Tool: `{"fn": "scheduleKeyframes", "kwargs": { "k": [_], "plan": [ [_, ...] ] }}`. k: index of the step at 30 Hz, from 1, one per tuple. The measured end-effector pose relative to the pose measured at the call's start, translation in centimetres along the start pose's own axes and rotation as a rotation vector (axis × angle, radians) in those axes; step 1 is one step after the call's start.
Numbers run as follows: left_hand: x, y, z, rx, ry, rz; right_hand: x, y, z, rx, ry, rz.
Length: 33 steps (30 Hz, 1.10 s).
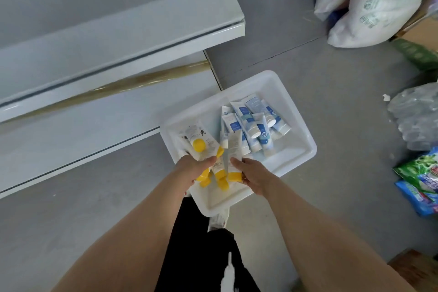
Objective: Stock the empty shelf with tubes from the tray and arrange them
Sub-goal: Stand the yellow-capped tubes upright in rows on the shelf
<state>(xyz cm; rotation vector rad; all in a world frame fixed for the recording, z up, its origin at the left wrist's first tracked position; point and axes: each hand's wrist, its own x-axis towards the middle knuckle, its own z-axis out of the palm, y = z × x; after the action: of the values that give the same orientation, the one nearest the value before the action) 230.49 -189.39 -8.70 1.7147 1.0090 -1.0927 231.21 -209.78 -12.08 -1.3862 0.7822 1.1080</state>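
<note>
Currently, left hand: fingers curled round a bundle of yellow-capped tubes. Right hand: gripping a single tube, yellow cap nearest the person. Both over the near end of the white tray. Blue-and-white tubes heaped at its far end. White shelf stands left of the tray.

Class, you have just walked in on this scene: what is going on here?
A person stands over a white plastic tray on the grey floor. The left-hand grip holds a bunch of white tubes with yellow caps; the right-hand grip holds one more yellow-capped tube beside them. A pile of blue-and-white tubes lies in the tray's far half. No tube shows on the white metal shelf to the left.
</note>
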Motion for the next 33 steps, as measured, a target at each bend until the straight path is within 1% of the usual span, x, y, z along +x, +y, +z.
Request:
{"fn": "scheduleKeyframes", "kwargs": {
  "k": [7, 12, 18, 20, 24, 28, 33],
  "plan": [
    [-7.0, 0.2, -0.9, -0.270, -0.015, 0.180, -7.3, -2.6, 0.0, 0.059, -0.081, -0.096],
    [-13.1, 0.8, -3.2, -0.474, -0.040, 0.322, -12.5, -5.2, 1.0, 0.092, -0.172, -0.226],
    [-20.2, 0.8, -7.4, -0.528, 0.145, 0.614, -18.1, -9.6, 4.4, 0.020, -0.256, -0.455],
    [-22.3, 0.7, -8.7, -0.577, 0.209, 0.657, -19.8, -11.2, 5.8, 0.009, -0.281, -0.525],
    [-26.4, 0.0, -11.9, -0.743, 0.317, 0.699, -23.6, -14.2, 9.0, -0.036, -0.394, -0.649],
    [-31.0, -1.7, -15.5, -0.821, 0.388, 0.836, -27.8, -17.0, 12.7, -0.095, -0.508, -0.759],
    [-37.0, -3.6, -20.6, -0.889, 0.503, 0.951, -32.8, -19.6, 18.4, -0.213, -0.620, -0.856]
  ]
}}
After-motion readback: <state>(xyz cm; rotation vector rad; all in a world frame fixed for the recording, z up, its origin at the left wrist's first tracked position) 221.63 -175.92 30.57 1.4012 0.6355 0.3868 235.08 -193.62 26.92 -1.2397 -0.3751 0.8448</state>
